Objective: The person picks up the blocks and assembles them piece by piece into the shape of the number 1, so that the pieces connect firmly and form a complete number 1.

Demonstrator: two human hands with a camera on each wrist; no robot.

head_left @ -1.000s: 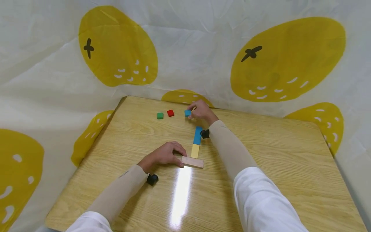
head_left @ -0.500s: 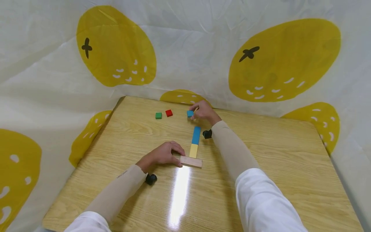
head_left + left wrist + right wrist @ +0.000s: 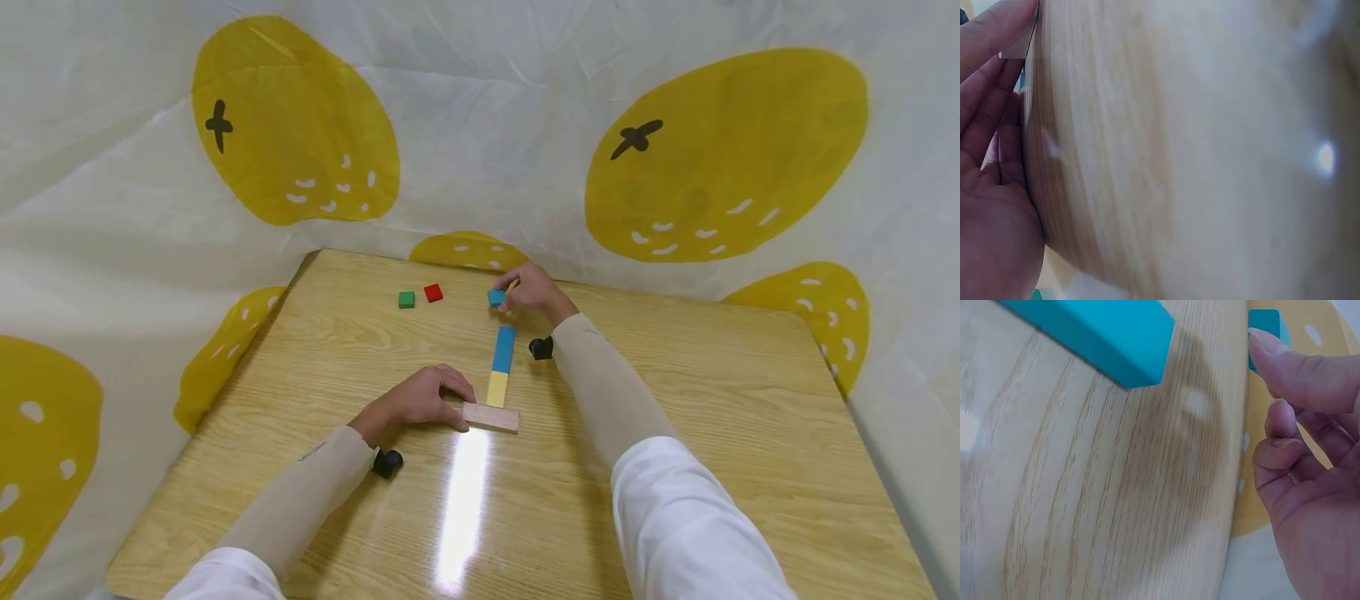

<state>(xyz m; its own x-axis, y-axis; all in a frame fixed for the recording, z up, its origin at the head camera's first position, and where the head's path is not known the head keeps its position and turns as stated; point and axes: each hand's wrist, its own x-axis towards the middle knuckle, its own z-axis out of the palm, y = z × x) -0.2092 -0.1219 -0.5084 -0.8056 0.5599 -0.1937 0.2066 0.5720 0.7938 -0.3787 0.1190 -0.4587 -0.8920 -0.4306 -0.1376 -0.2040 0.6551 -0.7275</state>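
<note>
My left hand (image 3: 423, 398) holds the left end of a plain wooden block (image 3: 491, 417) between thumb and fingers. In the left wrist view only a corner of that block (image 3: 1015, 49) shows beside the thumb. A yellow block (image 3: 497, 388) touches its far side, and a long blue block (image 3: 504, 348) continues the line away from me. Beyond them, near the table's back edge, my right hand (image 3: 532, 290) pinches a small blue block (image 3: 496, 297). This small block (image 3: 1264, 328) also appears at the thumb tip in the right wrist view.
Left of the right hand lie a red block (image 3: 433, 292) and a green block (image 3: 406, 299), apart from each other. A cloth with yellow fruit shapes (image 3: 495, 150) hangs behind the wooden table (image 3: 675, 383). Black wrist cameras sit under both forearms.
The right hand has moved a little to the right with the small blue block, away from the red one. My left hand keeps its hold, and the view has shifted slightly.
</note>
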